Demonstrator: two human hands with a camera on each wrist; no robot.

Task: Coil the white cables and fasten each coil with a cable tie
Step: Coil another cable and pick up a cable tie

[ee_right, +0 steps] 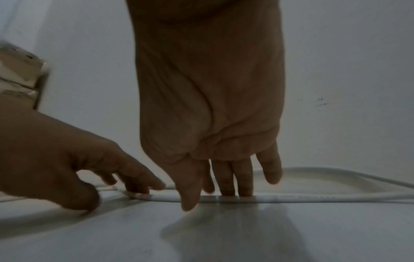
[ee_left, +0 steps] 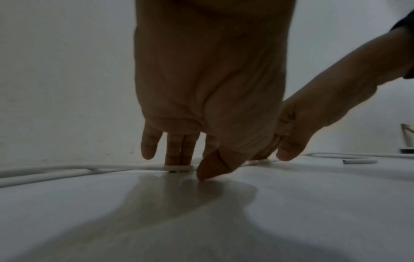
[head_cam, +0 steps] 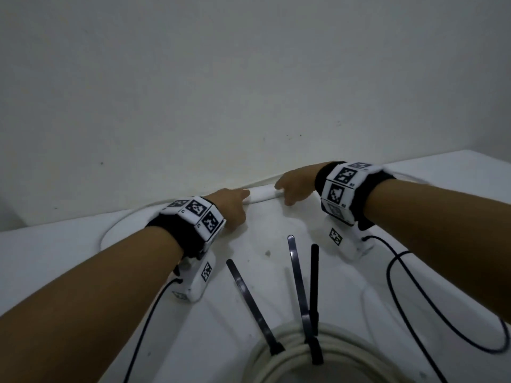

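A loose white cable (head_cam: 262,195) runs along the far edge of the white table (head_cam: 69,244), against the wall. My left hand (head_cam: 243,205) reaches down onto it, straight fingers (ee_left: 177,154) touching the cable (ee_left: 67,167) and thumb tip on the table in front. My right hand (head_cam: 283,193) is just to the right, its fingers (ee_right: 233,180) behind the cable (ee_right: 313,197) and its thumb in front. Neither hand plainly grips. A coiled white cable (head_cam: 345,344) lies at the near edge with three black cable ties (head_cam: 253,302) resting on it.
The wall (head_cam: 249,106) stands directly behind the cable, leaving little room past the fingertips. Black camera leads (head_cam: 414,286) trail from both wrists over the table. A small white piece (ee_left: 359,161) lies further right beside more cable.
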